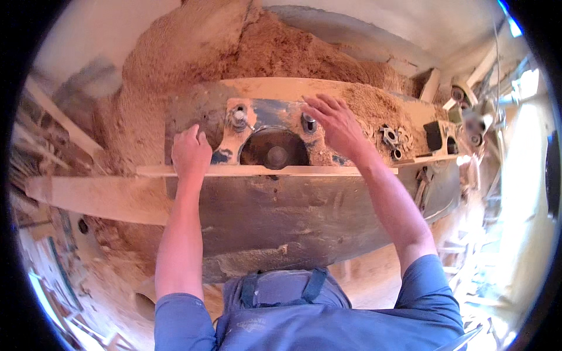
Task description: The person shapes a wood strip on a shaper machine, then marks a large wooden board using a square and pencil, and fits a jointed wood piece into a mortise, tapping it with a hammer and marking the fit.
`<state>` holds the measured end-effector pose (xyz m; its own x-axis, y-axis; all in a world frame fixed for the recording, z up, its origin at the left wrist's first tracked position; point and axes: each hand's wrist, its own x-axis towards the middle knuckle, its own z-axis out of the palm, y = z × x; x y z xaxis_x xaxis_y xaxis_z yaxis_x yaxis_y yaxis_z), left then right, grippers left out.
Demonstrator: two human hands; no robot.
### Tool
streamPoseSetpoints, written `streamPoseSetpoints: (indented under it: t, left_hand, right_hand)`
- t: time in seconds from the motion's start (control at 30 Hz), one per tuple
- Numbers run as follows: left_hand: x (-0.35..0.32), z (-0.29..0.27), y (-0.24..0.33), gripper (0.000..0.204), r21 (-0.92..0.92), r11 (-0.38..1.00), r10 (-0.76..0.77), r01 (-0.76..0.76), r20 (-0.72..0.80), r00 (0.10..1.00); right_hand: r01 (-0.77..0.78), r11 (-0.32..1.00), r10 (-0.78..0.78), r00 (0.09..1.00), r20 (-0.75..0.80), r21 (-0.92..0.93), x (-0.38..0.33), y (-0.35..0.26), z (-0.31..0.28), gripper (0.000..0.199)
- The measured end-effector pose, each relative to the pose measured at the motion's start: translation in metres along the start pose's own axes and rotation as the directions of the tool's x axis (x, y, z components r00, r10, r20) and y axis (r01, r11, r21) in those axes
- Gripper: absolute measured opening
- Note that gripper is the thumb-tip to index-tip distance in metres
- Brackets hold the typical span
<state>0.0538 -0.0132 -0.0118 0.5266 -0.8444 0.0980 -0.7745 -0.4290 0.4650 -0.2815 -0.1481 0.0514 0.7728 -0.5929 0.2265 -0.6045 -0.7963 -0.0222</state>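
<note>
My left hand point(191, 151) is over the left end of a dusty metal fence plate point(266, 111), its fingers curled and mostly hidden; whether they grip anything is not visible. Beyond the right-hand clamping bolt point(309, 123) of that plate, my right hand point(339, 126) reaches with its fingers stretched out and apart, holding nothing. A second bolt point(239, 117) stands on the plate's left side. Between the two bolts, a half-round opening shows a dark disc with a round hub point(277, 155). A long thin wooden strip point(252, 170) runs along the plate's front, below both hands.
Heaped reddish sawdust point(281, 50) covers the back of the machine table point(275, 213). At right lie loose metal fittings point(391, 139) and a dark block point(433, 137). A pale board point(105, 199) extends to the left. Wrenches point(422, 184) hang at the table's right side.
</note>
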Motion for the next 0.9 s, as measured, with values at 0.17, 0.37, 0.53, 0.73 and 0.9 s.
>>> streamPoseSetpoints:
  t: [0.17,0.37,0.53,0.73,0.9]
  left_hand:
    - [0.001,-0.001,-0.003,0.033,-0.077,0.994,-0.081,0.081,-0.007,0.997]
    - [0.006,0.008,-0.011,0.03,-0.097,0.995,-0.042,0.036,-0.053,0.998]
    - [0.003,0.004,-0.014,0.022,-0.11,0.992,-0.062,0.058,-0.03,0.998]
    - [0.005,0.007,-0.012,0.022,-0.076,0.995,-0.062,0.062,0.011,0.998]
    - [0.004,0.009,-0.015,0.025,-0.086,0.994,-0.063,0.06,-0.03,0.998]
  right_hand:
    - [0.244,0.951,-0.179,0.935,0.306,-0.189,0.05,0.026,-0.009,0.056]
    - [0.326,0.92,-0.214,0.884,0.416,-0.219,0.067,0.014,-0.024,0.038]
    - [-0.329,0.93,0.367,0.796,0.48,-0.166,0.048,-0.002,-0.005,0.044]
    - [-0.754,0.462,0.639,0.648,0.415,0.466,0.008,-0.031,0.017,0.054]
    - [-0.017,0.977,-0.005,0.995,0.102,0.211,0.022,-0.05,0.011,0.031]
